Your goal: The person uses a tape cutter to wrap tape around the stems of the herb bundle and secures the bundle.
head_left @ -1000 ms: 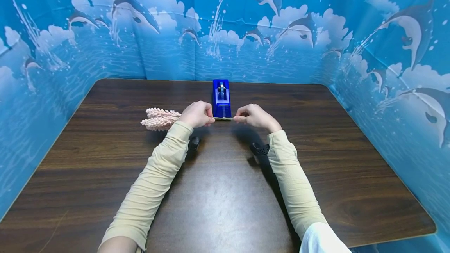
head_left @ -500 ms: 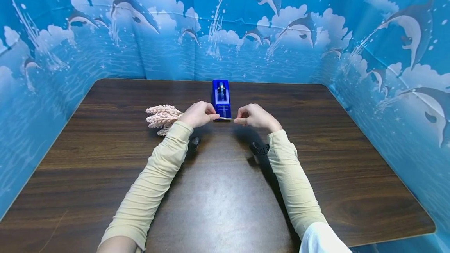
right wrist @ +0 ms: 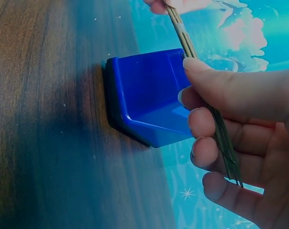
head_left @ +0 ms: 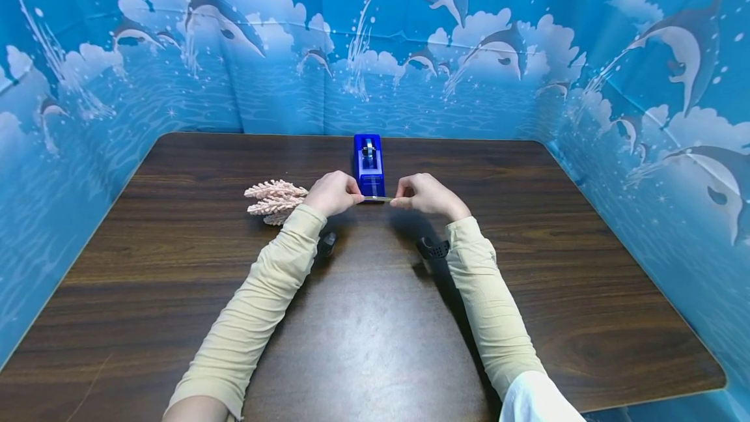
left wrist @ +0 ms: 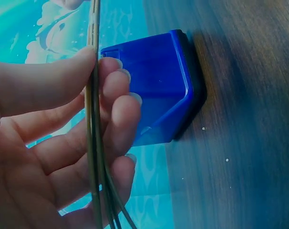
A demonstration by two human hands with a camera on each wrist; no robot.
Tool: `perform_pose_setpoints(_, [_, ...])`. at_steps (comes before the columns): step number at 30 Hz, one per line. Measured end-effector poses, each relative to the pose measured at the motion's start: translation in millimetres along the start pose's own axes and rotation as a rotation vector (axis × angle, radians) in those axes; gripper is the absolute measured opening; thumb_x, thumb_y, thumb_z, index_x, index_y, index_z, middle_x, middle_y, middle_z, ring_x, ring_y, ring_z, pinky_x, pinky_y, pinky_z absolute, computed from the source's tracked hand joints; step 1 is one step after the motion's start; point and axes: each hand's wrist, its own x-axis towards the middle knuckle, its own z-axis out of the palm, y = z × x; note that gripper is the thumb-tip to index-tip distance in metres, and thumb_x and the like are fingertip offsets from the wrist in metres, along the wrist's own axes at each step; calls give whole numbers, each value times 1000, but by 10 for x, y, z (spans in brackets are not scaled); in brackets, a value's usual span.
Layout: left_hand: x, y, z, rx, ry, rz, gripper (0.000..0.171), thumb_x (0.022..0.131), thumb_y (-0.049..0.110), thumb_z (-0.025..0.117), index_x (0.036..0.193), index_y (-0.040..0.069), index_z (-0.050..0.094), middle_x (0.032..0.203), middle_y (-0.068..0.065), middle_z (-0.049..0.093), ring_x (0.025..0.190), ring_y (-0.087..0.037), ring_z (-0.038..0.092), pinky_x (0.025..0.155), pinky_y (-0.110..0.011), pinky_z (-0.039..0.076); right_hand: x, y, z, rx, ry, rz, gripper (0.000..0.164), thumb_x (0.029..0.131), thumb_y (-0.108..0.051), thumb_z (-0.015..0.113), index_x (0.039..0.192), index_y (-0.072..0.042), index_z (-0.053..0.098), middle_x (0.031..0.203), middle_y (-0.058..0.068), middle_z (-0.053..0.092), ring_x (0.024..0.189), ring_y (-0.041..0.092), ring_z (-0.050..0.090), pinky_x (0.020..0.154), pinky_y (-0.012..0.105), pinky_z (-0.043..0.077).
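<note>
As both hands meet over the surface (head_left: 351, 318) in the head view, the left hand (head_left: 334, 193) and the right hand (head_left: 430, 195) each pinch a thin bundle of stems (head_left: 377, 198) that runs level across the gap between them, at the near end of a blue tape dispenser (head_left: 369, 161). Pale pink flower heads (head_left: 274, 197) stick out past the left hand on the side away from the right; the hand hides where they join the stems. Cream sleeves (head_left: 263, 298) cover both forearms, with a black device (head_left: 432, 248) near each wrist, and a blue backdrop (head_left: 375, 109) printed with dolphins and clouds rises behind the surface. Through the left wrist view, the left thumb presses the stems against the forefinger, the remaining fingers bent loosely behind; a shiny pale band (left wrist: 93, 21) shows on the bundle beyond the thumb, and the stems fan apart toward the lower edge, while the dispenser stands just past the fingertips. From the right wrist view, the right thumb and forefinger pinch the bundle likewise, the greener stem ends pointing down in front of the other curled fingers, with the dispenser's blue end beside them and the left hand's fingertips at the top edge.
</note>
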Motion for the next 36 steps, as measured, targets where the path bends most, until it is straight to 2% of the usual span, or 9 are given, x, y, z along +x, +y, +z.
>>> perform_pose_setpoints(4, [-3,4,-4,-16,23,-17,17,86,25,71,85,8,75,91,-9,72,86,-25,61,79,-41,48,0,2,-7,-4,4,-5,20,89,-22,70,76,-9,63,66,0,58,57,12,52,56,26,44])
perform_pose_setpoints(11, [-3,1,2,-48,66,-1,15,82,21,74,83,6,75,89,-9,74,85,-25,63,80,-39,48,-2,5,-14,-21,32,-24,19,89,-23,70,77,-9,63,67,-1,56,58,11,50,57,26,42])
perform_pose_setpoints(18, [14,0,24,-63,59,-29,14,83,20,73,85,6,71,90,-10,71,86,-25,62,81,-39,47,1,-13,-14,-33,76,-31,19,87,-21,72,77,-9,62,69,-1,56,61,12,48,58,26,40])
perform_pose_setpoints(21, [13,8,33,-40,43,-41,13,84,20,71,85,7,68,89,-9,70,86,-25,62,81,-40,47,5,-11,-5,-17,58,-30,18,88,-20,71,79,-8,61,69,-1,56,62,12,48,58,25,40])
perform_pose_setpoints(25, [7,21,49,-25,28,-47,12,85,19,70,82,10,63,83,-5,71,83,-24,64,77,-40,47,10,-5,15,48,-10,-4,17,93,-20,65,87,-6,58,71,4,59,62,15,53,59,26,43])
perform_pose_setpoints(28, [12,26,63,-17,41,-27,14,85,18,71,80,11,60,80,-5,71,82,-24,64,74,-41,47,18,4,25,60,-38,7,26,100,-26,54,92,-3,62,76,11,62,63,15,54,62,26,44])
perform_pose_setpoints(31, [22,23,67,-13,59,9,15,83,16,72,79,9,59,80,-6,70,80,-25,63,72,-40,47,28,16,31,37,-31,10,39,103,-32,46,89,-3,68,80,16,63,64,14,47,64,27,40])
perform_pose_setpoints(36, [31,14,60,-69,29,35,13,88,19,68,87,6,64,80,-8,71,75,-22,64,70,-34,46,37,47,43,37,-1,17,37,101,-32,49,83,-5,67,82,17,65,65,14,45,63,27,38])
